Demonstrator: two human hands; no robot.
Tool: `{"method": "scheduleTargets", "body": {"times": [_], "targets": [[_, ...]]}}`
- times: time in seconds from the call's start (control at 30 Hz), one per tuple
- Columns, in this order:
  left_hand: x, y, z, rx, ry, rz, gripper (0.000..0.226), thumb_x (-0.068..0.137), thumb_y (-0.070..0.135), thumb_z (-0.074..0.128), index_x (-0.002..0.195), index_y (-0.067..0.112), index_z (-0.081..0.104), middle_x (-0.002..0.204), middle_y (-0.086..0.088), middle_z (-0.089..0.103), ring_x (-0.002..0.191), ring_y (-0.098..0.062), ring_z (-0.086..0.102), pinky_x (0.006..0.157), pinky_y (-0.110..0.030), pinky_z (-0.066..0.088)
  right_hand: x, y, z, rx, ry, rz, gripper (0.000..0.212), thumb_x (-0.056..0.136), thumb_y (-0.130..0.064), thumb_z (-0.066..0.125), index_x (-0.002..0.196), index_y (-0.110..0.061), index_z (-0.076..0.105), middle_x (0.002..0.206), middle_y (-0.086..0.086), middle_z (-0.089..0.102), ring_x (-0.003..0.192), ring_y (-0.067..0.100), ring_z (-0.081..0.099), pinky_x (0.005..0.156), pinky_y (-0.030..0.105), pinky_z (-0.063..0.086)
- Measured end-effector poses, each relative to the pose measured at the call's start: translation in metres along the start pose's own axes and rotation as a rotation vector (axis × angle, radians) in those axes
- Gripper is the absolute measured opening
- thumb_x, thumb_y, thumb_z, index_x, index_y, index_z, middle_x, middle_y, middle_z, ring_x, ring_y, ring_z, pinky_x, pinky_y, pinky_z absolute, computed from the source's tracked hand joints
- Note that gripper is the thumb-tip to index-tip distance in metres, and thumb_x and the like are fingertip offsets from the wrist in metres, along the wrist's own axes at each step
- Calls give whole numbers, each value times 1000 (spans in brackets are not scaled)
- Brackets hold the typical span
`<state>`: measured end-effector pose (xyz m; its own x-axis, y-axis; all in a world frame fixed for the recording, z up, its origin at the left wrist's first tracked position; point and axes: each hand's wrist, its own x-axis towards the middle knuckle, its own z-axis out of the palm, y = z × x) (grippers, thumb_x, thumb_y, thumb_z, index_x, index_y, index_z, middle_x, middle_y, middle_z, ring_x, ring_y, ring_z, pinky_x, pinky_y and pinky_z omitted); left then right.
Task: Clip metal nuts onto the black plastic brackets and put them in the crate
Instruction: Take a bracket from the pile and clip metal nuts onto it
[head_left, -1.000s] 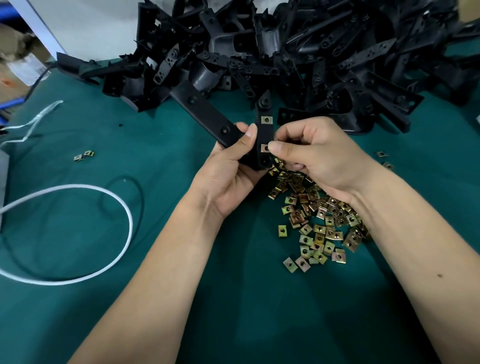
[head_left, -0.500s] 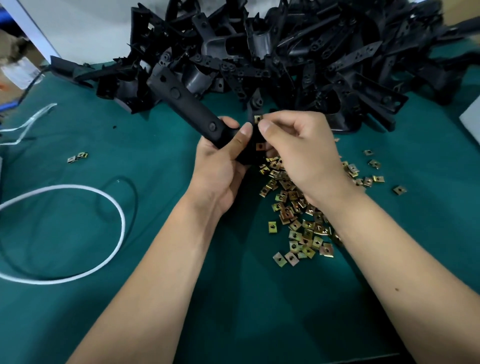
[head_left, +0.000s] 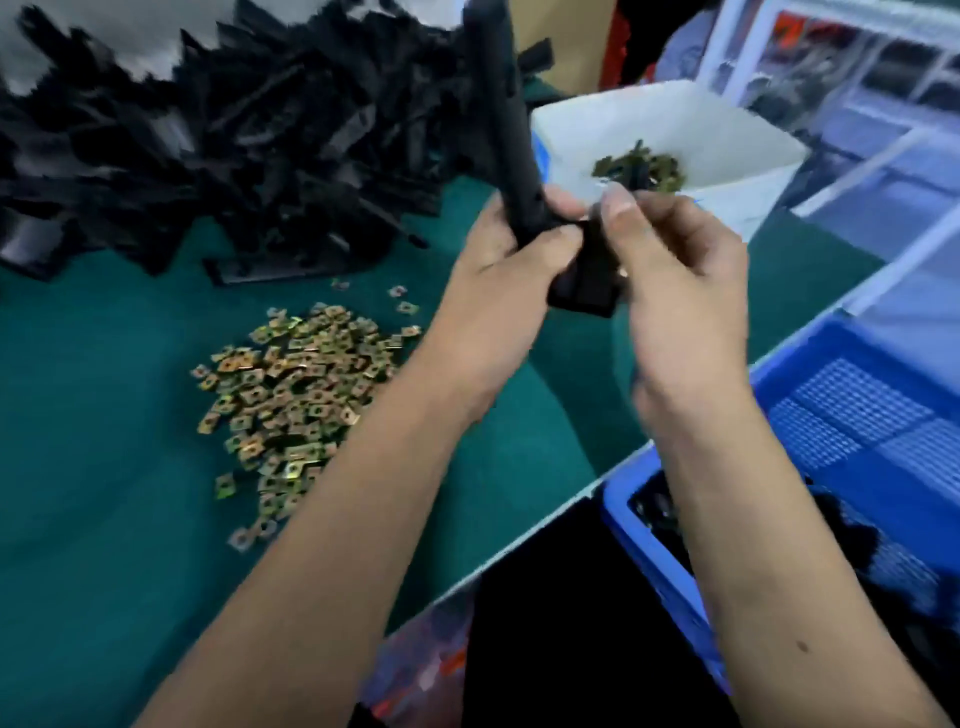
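Both hands on one black bracket (head_left: 506, 150), held up over the right part of the green table (head_left: 104, 519). Left hand (head_left: 498, 280) wraps its fingers round the lower shaft of the long arm; that arm stands nearly upright and reaches toward the top of frame. Right hand (head_left: 675, 270) has fingers curled on the bracket's short lower block, thumb raised at its upper edge. Frame is motion-blurred, so I cannot tell whether a nut sits between the right fingertips or is already clipped on.

Loose metal nuts (head_left: 291, 395) lie in a spread heap on the table, left of and below the left forearm, with a few strays near the heap's upper right. Big pile of black brackets (head_left: 218, 145) fills the far left of the table, one flat piece lying at its near edge.

White tub (head_left: 727, 145) stands beyond the hands at the table's far right, with more nuts (head_left: 639, 169) inside. Blue crate (head_left: 857, 415) sits off the table's right edge, beneath the right forearm; mesh floor visible, dark parts in its near portion, too blurred to identify.
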<state>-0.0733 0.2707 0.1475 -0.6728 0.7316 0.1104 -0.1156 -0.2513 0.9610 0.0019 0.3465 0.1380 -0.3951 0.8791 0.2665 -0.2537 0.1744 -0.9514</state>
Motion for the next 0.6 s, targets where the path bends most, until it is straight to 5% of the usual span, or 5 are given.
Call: {"method": "scheduleTargets", "body": {"times": [0.13, 0.27, 0.4, 0.5, 0.6], "targets": [[0, -45, 112, 55, -260, -161, 18, 101, -5, 49, 100, 11, 56, 100, -12, 62, 100, -20, 58, 106, -46, 46, 3, 10, -116, 96, 292, 47, 12, 93, -14, 67, 102, -9, 59, 89, 8, 61, 87, 21, 55, 86, 34, 47], [-21, -113, 185, 306, -400, -290, 7, 96, 15, 67, 95, 20, 62, 109, -12, 73, 109, -27, 68, 101, -40, 51, -12, 52, -219, 63, 448, 202, 11, 97, -3, 62, 93, -14, 61, 91, 10, 70, 86, 24, 64, 82, 34, 53], [-56, -202, 205, 583, -522, -512, 20, 92, 28, 69, 105, 12, 68, 115, -10, 74, 112, -26, 67, 90, -33, 51, -48, 132, -288, -13, 535, 577, 5, 96, -2, 63, 99, 0, 65, 80, 16, 65, 66, 23, 65, 73, 36, 52], [-82, -254, 190, 727, -568, -686, 32, 89, 33, 69, 115, 15, 66, 123, -11, 70, 119, -27, 64, 86, -28, 46, -88, 197, -321, -170, 708, 865, 23, 91, -6, 73, 110, 7, 70, 104, 28, 71, 91, 35, 70, 92, 54, 56], [-93, -286, 167, 879, -610, -715, 44, 89, 35, 69, 124, 9, 65, 130, -11, 67, 123, -28, 61, 95, -30, 45, -118, 232, -338, -379, 683, 1060, 35, 89, -17, 78, 116, 4, 72, 108, 26, 73, 102, 40, 70, 97, 54, 56]]}}
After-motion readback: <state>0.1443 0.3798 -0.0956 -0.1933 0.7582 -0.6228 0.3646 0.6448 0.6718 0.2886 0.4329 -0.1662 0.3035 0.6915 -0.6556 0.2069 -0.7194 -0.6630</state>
